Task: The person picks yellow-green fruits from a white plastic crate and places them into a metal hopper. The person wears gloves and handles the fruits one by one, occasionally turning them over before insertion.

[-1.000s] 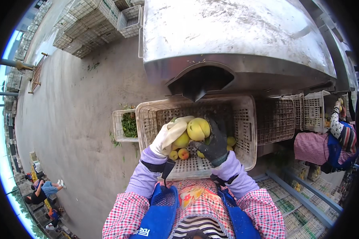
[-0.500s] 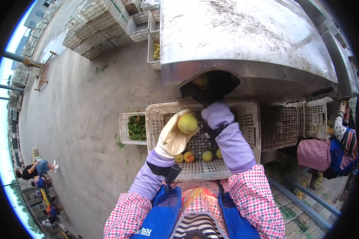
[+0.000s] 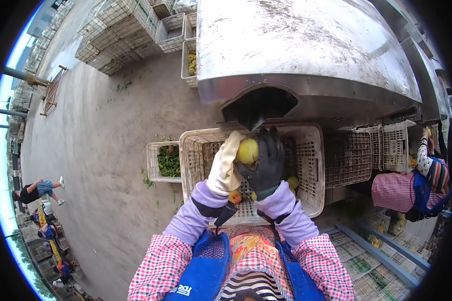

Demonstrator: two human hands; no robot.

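Over the crate, a yellow-green peach (image 3: 248,151) sits between my two gloved hands. My left hand (image 3: 227,163), in a cream glove, is closed around the peach's left side. My right hand (image 3: 267,163), in a black glove, presses on its right side with the thumb beneath; its palm is hidden. Below them stands a pale plastic crate (image 3: 315,165) with slatted walls. A red-and-yellow peach (image 3: 235,196) lies on its floor, and a greenish peach (image 3: 293,182) lies farther right, partly covered by my right forearm.
Beyond the crate is a metal machine (image 3: 306,45) with a dark chute opening (image 3: 258,103). A small crate of green leaves (image 3: 169,161) stands left. Stacked crates (image 3: 118,35) rise at the far left. A co-worker (image 3: 412,188) is at the right; another person (image 3: 37,191) walks at far left.
My right hand has come back from the chute opening to the peach. My left hand has shifted slightly right with the peach. The person at far left has changed pose.
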